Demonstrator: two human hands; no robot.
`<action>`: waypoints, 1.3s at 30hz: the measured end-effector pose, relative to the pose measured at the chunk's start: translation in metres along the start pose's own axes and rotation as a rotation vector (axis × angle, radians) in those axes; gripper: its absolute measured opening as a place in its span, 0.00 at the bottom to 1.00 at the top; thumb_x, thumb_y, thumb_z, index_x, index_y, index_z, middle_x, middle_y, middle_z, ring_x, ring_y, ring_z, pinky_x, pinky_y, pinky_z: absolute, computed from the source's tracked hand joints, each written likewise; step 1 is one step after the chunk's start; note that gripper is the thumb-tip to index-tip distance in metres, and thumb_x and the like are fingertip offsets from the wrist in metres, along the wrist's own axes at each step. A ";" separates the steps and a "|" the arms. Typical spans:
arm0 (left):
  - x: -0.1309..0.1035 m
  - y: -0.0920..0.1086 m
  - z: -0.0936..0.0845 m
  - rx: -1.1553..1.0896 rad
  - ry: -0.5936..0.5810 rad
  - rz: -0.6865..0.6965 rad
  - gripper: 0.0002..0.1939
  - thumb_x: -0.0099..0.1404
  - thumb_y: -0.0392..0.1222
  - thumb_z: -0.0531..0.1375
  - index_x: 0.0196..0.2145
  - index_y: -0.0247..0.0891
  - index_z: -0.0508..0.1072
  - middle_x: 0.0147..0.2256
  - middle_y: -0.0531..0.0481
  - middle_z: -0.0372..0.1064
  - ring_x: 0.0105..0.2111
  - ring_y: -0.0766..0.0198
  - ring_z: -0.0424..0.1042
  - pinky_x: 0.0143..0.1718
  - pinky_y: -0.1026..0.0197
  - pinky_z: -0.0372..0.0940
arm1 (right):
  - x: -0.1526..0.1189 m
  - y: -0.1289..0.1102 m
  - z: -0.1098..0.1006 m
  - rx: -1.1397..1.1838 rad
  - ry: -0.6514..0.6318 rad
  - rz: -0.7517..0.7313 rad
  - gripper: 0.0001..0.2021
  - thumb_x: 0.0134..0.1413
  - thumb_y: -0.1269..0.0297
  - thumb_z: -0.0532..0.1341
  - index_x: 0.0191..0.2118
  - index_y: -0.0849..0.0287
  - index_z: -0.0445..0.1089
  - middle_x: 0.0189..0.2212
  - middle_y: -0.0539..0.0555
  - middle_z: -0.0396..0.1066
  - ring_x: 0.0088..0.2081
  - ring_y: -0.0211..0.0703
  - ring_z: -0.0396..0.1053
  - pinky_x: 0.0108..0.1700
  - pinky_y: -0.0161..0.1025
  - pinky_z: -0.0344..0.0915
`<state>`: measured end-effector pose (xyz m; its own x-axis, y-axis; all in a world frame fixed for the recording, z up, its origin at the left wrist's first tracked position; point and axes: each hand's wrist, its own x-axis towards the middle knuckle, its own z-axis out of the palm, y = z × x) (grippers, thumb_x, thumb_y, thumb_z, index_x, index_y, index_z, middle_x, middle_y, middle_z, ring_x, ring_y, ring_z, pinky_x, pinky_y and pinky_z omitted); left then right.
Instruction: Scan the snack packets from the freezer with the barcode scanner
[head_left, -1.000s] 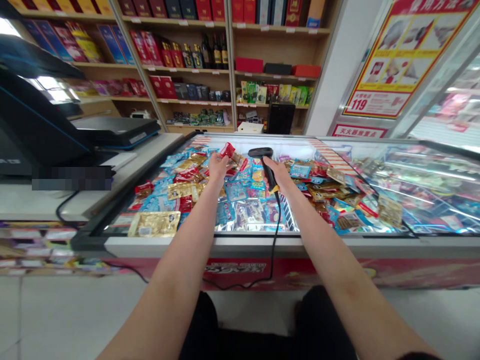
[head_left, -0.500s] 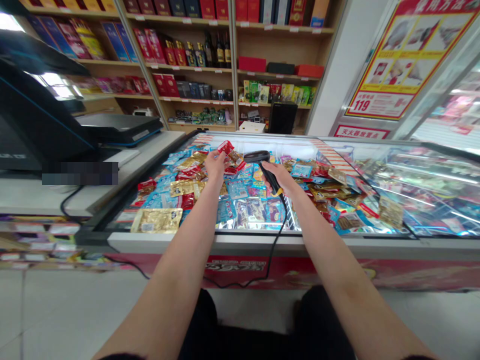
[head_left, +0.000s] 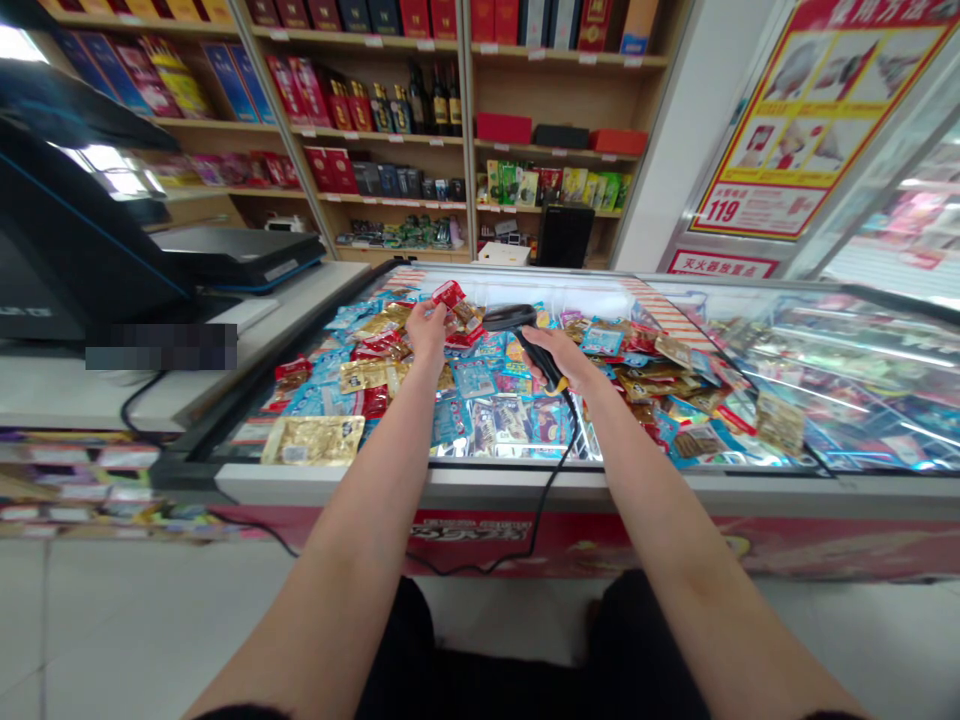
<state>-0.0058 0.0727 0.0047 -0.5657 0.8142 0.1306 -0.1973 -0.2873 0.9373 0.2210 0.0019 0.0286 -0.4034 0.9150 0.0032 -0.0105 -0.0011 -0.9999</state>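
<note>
Above the heap of snack packets, my left hand (head_left: 427, 328) is closed on a red snack packet (head_left: 459, 312), pinched at its edge. My right hand (head_left: 556, 357) wraps around the handle of a black barcode scanner (head_left: 511, 317), whose head points left at that packet, a small gap apart. From the handle's base a black cable (head_left: 553, 480) hangs down over the front edge. Blue packets (head_left: 474, 379) and gold ones lie beneath both hands on the glass top. One large gold packet (head_left: 313, 441) rests at the near left corner.
The packets lie on a chest freezer (head_left: 300, 487) with a glass top. Left of it, a counter (head_left: 139, 395) bears a weighing scale (head_left: 240, 255) and a dark machine. More packets (head_left: 705, 410) are heaped to the right. Shelves (head_left: 360, 135) with boxes and bottles stand behind.
My left hand and the red packet have shifted slightly left. The scanner in my right hand has also moved a little left and stays close to the packet.
</note>
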 end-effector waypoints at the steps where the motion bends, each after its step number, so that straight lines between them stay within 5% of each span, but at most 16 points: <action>1: 0.001 -0.001 0.000 0.001 0.002 0.003 0.03 0.62 0.35 0.60 0.34 0.39 0.67 0.25 0.56 0.68 0.32 0.64 0.75 0.35 0.63 0.71 | 0.000 0.000 -0.001 -0.007 -0.006 0.001 0.21 0.60 0.47 0.66 0.26 0.57 0.63 0.14 0.50 0.68 0.12 0.34 0.60 0.13 0.31 0.57; 20: -0.001 -0.001 0.001 0.001 -0.018 0.013 0.04 0.60 0.36 0.60 0.33 0.39 0.67 0.24 0.56 0.69 0.28 0.67 0.73 0.28 0.67 0.69 | 0.004 0.008 -0.007 -0.015 -0.048 -0.025 0.23 0.57 0.43 0.66 0.25 0.58 0.65 0.14 0.50 0.67 0.12 0.35 0.60 0.13 0.32 0.58; 28: -0.011 -0.006 0.009 0.027 -0.100 -0.004 0.06 0.59 0.37 0.62 0.32 0.40 0.66 0.23 0.56 0.68 0.27 0.66 0.73 0.29 0.66 0.70 | 0.005 0.008 -0.020 0.132 0.046 0.000 0.21 0.60 0.45 0.65 0.29 0.59 0.67 0.17 0.50 0.69 0.14 0.34 0.61 0.14 0.31 0.59; 33: -0.032 -0.012 0.027 0.069 -0.238 -0.066 0.07 0.59 0.38 0.64 0.31 0.39 0.67 0.25 0.55 0.69 0.28 0.66 0.74 0.30 0.64 0.71 | -0.010 0.002 -0.048 0.224 0.189 -0.041 0.21 0.62 0.45 0.64 0.29 0.58 0.65 0.18 0.51 0.69 0.15 0.34 0.62 0.14 0.31 0.60; 39: -0.063 -0.021 0.077 0.078 -0.422 -0.168 0.08 0.59 0.38 0.65 0.32 0.38 0.67 0.28 0.52 0.74 0.32 0.64 0.77 0.38 0.60 0.73 | -0.037 -0.009 -0.082 0.249 0.324 -0.095 0.21 0.62 0.43 0.64 0.34 0.58 0.66 0.19 0.49 0.69 0.15 0.33 0.62 0.14 0.30 0.60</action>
<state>0.0957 0.0664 0.0019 -0.1518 0.9852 0.0795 -0.1885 -0.1078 0.9761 0.3108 0.0012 0.0365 -0.0819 0.9953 0.0522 -0.2708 0.0282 -0.9622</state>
